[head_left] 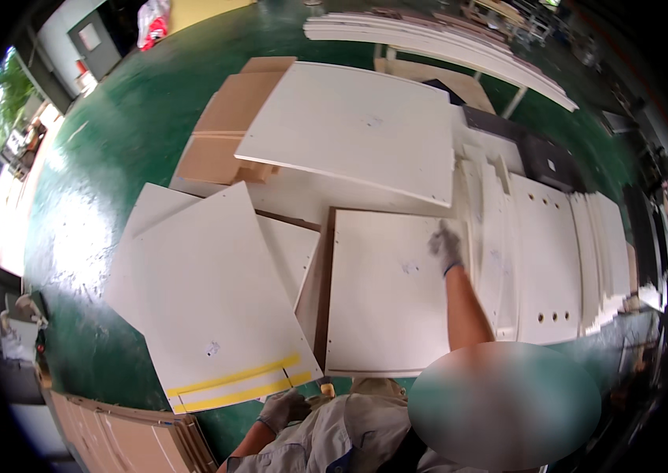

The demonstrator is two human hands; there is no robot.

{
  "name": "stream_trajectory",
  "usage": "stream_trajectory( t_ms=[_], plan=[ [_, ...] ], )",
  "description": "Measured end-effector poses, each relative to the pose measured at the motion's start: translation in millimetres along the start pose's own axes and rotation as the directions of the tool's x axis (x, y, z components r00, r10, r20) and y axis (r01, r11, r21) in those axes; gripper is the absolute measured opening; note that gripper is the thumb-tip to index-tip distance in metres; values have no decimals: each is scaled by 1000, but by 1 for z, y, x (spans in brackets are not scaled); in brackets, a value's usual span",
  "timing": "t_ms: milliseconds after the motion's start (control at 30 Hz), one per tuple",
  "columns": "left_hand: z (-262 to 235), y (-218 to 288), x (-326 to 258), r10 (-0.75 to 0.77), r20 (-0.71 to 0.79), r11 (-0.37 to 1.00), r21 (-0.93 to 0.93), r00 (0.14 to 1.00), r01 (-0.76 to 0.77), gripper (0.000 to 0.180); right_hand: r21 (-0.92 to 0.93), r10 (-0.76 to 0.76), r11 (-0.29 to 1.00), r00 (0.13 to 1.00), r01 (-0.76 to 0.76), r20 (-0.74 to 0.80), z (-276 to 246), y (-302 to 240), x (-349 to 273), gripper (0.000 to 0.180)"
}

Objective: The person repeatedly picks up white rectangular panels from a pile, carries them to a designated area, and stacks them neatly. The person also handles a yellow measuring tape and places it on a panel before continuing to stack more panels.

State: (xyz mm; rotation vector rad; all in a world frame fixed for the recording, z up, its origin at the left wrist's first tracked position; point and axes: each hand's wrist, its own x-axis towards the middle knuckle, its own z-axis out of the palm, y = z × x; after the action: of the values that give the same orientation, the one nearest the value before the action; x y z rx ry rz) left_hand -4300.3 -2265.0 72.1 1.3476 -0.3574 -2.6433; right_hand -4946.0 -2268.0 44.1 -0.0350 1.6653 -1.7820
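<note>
the left gloved hand (285, 408) is seen nearest, low by the person's knee, just off the near corner of the white rectangular board with two yellow tape stripes (212, 307); its fingers look curled, but whether anything is held cannot be told. beyond it, the right gloved hand (446, 247) is stretched out and laid on the far right part of the flat white square panel with a brown edge (385, 296), fingers bent loosely and pressed on the face, nothing being grasped. the panel lies flat on the green floor (113, 142), mostly nearer than the hand. for a clean lift, the edge is best caught with the fingers hooked under, the weight being shared by both hands. to the right of the panel, drilled white boards (543, 252) are stacked; farther off, a large white sheet (358, 126) rests over brown cardboard (227, 126).
</note>
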Motion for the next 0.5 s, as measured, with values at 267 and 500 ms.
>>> stream_trajectory(
  t_ms=[267, 500],
  plan=[
    [217, 113, 134, 384, 89, 839, 383, 919, -387, 42, 23, 1, 1000, 957, -8, 290, 79, -2, -25, 25],
    [215, 165, 169, 444, -121, 893, 141, 888, -427, 45, -763, 332, 499, 722, 411, 607, 81, -5, -186, 24]
  ],
)
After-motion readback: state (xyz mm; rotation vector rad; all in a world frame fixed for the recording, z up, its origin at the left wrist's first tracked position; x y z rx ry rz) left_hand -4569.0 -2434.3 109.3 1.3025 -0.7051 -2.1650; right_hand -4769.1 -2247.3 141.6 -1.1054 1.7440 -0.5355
